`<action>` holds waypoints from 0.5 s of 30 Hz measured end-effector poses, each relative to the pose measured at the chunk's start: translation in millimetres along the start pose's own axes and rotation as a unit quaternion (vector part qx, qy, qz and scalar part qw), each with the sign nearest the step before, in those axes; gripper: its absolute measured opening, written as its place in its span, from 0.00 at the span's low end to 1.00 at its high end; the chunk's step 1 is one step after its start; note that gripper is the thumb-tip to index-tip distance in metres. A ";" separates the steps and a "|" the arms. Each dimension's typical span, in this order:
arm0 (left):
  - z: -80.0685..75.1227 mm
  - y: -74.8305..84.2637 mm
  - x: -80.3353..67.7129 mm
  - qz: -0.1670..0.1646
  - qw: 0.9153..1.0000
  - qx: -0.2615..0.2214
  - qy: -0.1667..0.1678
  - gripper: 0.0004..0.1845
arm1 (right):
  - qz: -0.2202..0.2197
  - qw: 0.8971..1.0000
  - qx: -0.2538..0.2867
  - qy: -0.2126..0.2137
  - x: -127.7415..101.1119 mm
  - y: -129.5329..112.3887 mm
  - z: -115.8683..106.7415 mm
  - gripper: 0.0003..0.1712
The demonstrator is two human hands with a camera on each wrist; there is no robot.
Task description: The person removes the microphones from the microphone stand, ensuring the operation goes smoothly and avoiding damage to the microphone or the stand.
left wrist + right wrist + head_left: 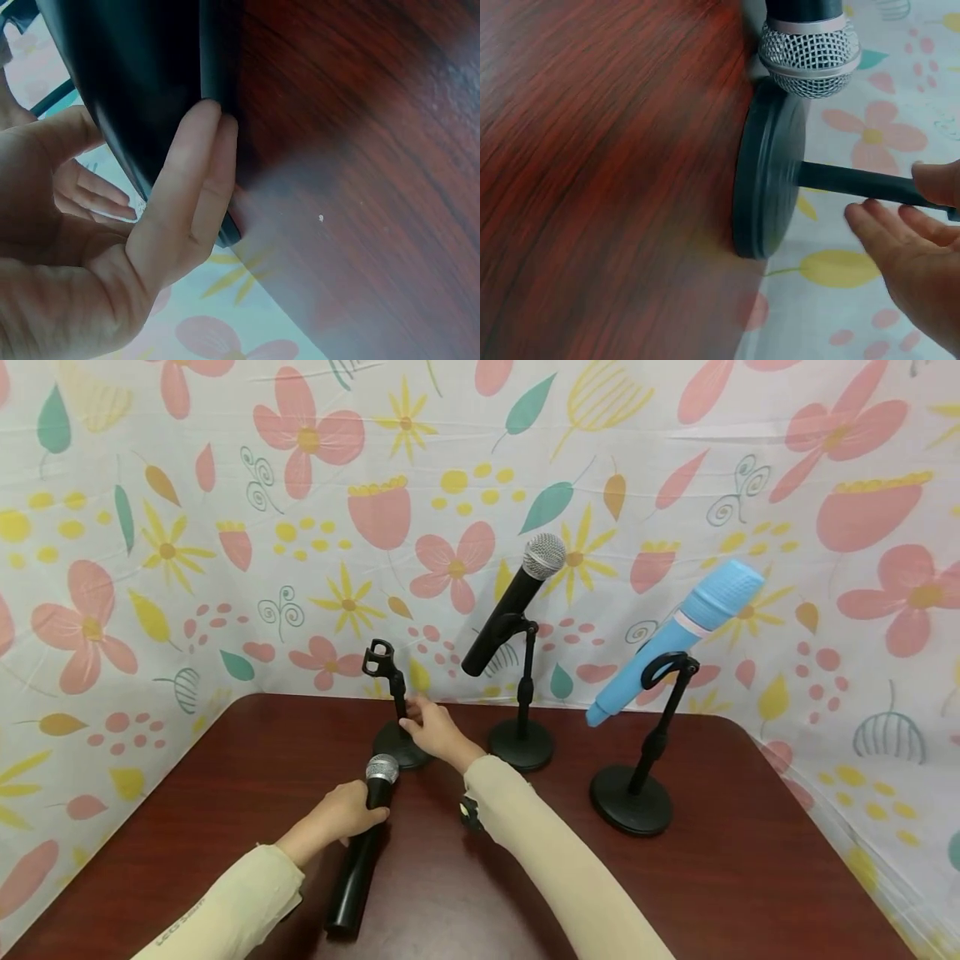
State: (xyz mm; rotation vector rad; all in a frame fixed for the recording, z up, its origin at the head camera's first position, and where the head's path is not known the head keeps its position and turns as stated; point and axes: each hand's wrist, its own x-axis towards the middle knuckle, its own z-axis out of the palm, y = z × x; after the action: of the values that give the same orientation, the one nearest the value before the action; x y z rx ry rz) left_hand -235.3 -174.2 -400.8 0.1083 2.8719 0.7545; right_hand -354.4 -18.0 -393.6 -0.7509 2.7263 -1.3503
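Note:
My left hand grips a black microphone with a silver mesh head around its upper body. The microphone lies lengthwise away from me, low over the table, its head pointing to the back. In the left wrist view, the fingers wrap its dark barrel. My right hand pinches the pole of a black microphone stand, whose clip on top is empty. Thumb and fingertips sit on either side of that pole in the right wrist view, above the round base.
Right of my right hand, a second stand carries a black microphone, tilted. Farther right, another stand bears a light blue microphone. A flower-patterned cloth hangs behind the dark red wooden table.

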 end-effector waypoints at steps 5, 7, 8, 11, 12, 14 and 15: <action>-0.4 0.6 1.1 -0.005 1.000 0.004 0.006 0.15 | 0.010 1.000 -0.021 -0.013 -9.0 2.8 -12.4 0.25; -0.5 1.1 1.1 -0.005 1.000 0.006 0.008 0.15 | 0.011 0.999 -0.029 -0.012 -14.0 5.6 -19.0 0.24; -0.4 1.2 1.0 -0.005 1.000 0.009 0.009 0.15 | 0.011 0.999 -0.035 -0.012 -16.6 7.0 -22.4 0.24; -0.2 1.3 0.1 0.000 1.000 0.016 0.014 0.16 | 0.012 0.999 -0.045 -0.017 -25.3 10.0 -32.6 0.23; -0.2 1.1 -0.1 0.002 1.000 0.019 0.016 0.16 | 0.012 0.999 -0.047 -0.020 -28.2 10.5 -36.0 0.23; -1.0 1.1 -0.7 0.008 0.999 0.025 0.020 0.17 | 0.014 0.998 -0.049 -0.024 -33.5 11.0 -42.6 0.24; -1.9 1.2 -1.0 0.011 0.999 0.030 0.021 0.18 | 0.013 0.998 -0.048 -0.025 -36.3 10.7 -45.9 0.25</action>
State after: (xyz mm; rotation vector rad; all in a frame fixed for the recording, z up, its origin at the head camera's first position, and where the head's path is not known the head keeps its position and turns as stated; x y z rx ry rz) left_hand -234.6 -174.1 -398.4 0.1336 2.9386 0.6818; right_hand -336.5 37.1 -380.1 -0.7416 2.7686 -1.1846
